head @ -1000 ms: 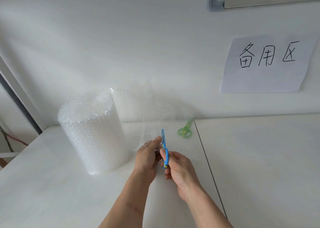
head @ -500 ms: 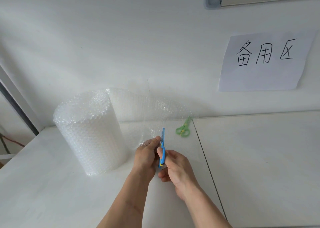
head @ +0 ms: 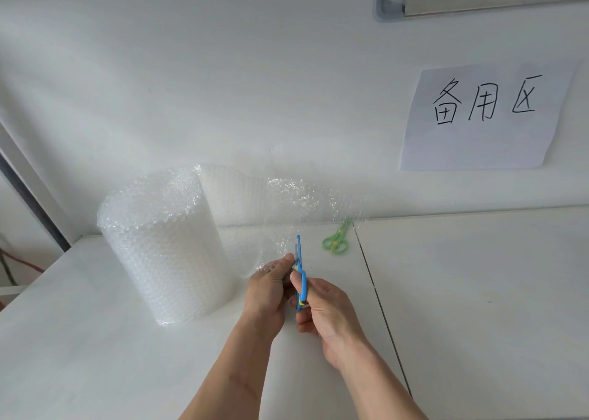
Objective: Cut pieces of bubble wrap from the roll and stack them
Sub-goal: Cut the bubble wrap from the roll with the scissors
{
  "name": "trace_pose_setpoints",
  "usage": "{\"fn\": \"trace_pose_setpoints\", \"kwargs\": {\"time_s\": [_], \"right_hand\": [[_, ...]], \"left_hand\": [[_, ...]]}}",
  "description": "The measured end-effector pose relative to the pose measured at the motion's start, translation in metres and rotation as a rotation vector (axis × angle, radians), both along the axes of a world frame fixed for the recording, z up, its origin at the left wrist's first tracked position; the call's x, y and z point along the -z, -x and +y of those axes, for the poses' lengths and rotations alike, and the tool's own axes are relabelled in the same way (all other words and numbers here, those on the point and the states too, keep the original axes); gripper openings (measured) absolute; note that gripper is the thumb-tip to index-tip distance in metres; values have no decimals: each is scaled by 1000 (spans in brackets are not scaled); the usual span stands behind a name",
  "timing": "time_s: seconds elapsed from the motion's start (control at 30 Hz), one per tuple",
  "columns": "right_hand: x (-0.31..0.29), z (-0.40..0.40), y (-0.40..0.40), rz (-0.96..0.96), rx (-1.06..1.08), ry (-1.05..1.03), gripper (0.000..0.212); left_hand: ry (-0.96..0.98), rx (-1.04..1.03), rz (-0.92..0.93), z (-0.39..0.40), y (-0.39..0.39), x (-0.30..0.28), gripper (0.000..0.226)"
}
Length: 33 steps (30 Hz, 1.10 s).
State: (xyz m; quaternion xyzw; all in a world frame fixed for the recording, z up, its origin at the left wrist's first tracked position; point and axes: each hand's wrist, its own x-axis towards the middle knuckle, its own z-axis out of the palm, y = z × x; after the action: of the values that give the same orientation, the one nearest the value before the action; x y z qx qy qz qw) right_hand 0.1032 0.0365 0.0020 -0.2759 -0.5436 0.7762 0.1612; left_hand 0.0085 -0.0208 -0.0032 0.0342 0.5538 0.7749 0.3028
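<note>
Left hand [head: 266, 287] fingers pinch bubble wrap sheet [head: 283, 215] taut; right hand [head: 325, 311] fingers grip blue scissors [head: 300, 273] mid-cut at its edge

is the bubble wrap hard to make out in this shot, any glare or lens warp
Head view: the loose sheet is see-through and nearly vanishes against the white wall, with small glints along its top edge; the roll reads clearly; light is soft and even, with faint shadows; wide-angle bending curves the table seam.

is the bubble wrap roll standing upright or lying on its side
Upright: the bubble wrap roll stands on end on the table, its round top facing up.
</note>
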Motion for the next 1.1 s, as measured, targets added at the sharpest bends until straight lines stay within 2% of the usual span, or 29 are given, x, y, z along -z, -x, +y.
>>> {"fn": "trace_pose_setpoints", "kwargs": {"time_s": [0.27,0.47,0.7,0.97,1.1], "right_hand": [[4,0,-4,16,30,1,27],[3,-1,-7,10,30,-50,34],[-1,4,-4,-8,-17,-47,24],[2,4,-9,-12,-2,-90,27],[1,2,-13,-8,-10,-69,26]], "left_hand": [[28,-1,30,1,0,2,31],[-23,-43,-63,11,0,3,27],[-54,-60,-75,11,4,11,28],[-61,-97,-52,12,-1,10,35],[-75,-47,-74,10,1,10,32]]}}
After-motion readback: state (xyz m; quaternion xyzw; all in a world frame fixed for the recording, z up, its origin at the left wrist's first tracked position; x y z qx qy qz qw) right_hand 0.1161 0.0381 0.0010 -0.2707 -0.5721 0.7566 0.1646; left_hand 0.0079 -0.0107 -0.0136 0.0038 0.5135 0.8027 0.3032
